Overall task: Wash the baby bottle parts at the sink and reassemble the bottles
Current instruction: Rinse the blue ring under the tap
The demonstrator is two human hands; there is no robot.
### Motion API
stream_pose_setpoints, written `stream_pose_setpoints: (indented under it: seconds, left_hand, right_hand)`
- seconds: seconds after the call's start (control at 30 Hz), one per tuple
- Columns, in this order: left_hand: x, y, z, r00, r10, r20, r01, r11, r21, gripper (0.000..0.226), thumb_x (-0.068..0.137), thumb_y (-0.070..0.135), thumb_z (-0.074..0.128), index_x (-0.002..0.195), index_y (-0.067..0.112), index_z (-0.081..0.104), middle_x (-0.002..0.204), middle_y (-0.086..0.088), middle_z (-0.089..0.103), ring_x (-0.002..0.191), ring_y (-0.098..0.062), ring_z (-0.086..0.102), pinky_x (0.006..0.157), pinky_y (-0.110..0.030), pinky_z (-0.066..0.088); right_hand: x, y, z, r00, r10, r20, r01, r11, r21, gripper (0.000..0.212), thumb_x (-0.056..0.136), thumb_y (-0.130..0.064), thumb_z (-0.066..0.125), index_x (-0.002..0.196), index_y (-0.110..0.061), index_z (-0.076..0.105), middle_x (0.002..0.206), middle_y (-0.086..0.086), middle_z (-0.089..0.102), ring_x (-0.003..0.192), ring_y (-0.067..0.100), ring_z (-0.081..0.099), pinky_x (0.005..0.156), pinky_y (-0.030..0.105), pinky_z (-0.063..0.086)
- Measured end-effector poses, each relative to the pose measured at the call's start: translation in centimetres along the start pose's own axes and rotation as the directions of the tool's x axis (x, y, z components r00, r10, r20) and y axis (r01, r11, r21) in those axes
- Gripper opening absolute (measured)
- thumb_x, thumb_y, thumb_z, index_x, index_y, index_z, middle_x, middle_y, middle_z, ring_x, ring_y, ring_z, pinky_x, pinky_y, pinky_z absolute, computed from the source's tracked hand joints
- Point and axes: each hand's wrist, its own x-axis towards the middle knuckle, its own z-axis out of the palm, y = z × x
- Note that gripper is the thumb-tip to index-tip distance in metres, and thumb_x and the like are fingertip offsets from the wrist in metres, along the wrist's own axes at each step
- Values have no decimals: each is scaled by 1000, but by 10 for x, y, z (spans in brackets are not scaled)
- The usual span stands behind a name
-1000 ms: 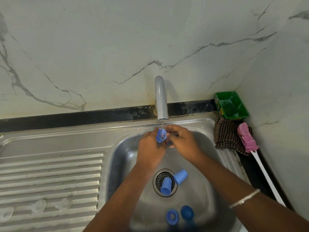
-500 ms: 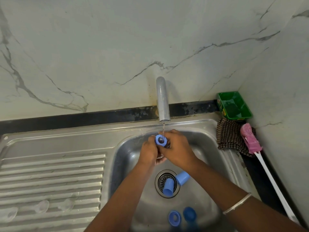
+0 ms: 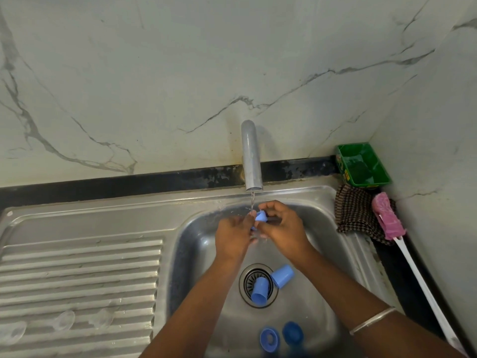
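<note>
My left hand [image 3: 233, 235] and right hand [image 3: 284, 228] pinch one blue ring [image 3: 260, 217] under the tap [image 3: 251, 156]; two caps [image 3: 282, 276], two rings [image 3: 269, 339] lie in the steel sink [image 3: 196, 244], marble walls behind

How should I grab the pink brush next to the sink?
Grab the bottle brush by its long white handle, coming from the near end beside the sink. The handle is thin, bare and points toward you, while the pink sponge head lies on the checked cloth near the wall, probably squashy and harder to reach.
</note>
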Motion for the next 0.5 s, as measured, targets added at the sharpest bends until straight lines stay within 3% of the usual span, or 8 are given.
stream_pose_setpoints:
  seconds: [0.07,0.13,0.23,0.3,0.37,0.5]
  left_hand:
    - [2,-4,-2,989,138,-48,-131,983,125,22,95,27,67,75,23,74,74,-4,74,75,-20,71,74,-42,60]
    - [3,-8,-5,968,239,-75,-218,951,218,25,96,22,65,73,24,75,71,-3,73,70,-18,68,75,-46,57]
    - [5,-10,-10,952,237,-195,-203,962,182,24,95,18,62,73,16,74,70,-6,73,75,-31,71,74,-52,58]
    - [8,-10,-15,948,170,-270,-148,984,99,23,94,15,61,75,14,73,74,-10,74,81,-36,71,77,-55,58]
    - [8,-9,-20,947,97,-305,-98,995,14,22,95,15,59,77,15,73,78,-9,75,84,-34,72,80,-53,59]
    - [7,-8,-22,947,28,-321,-46,998,-49,18,96,18,58,84,16,71,79,-2,74,85,-27,72,72,-40,62]
  right_hand:
    - [-2,1,-3,995,-99,23,101,989,-108,24,76,-19,85,91,-23,67,89,-5,75,84,9,72,80,37,61]
    - [-4,3,-3,976,-212,54,219,946,-238,30,71,-16,89,88,-16,64,92,-2,72,85,12,71,79,37,61]
    - [-5,1,2,907,-408,106,418,838,-349,33,65,-14,90,81,-11,61,91,2,65,83,17,66,73,39,58]
    - [-6,-3,5,886,-444,133,461,813,-357,32,65,-18,91,81,-12,64,95,0,67,86,15,66,76,35,58]
    - [-5,-7,10,887,-447,118,456,807,-375,28,67,-20,91,82,-15,68,97,-2,70,87,13,67,79,32,59]
    - [1,-11,11,954,-295,-51,240,856,-458,25,69,-25,89,74,-21,65,89,-2,69,81,15,67,72,22,52]
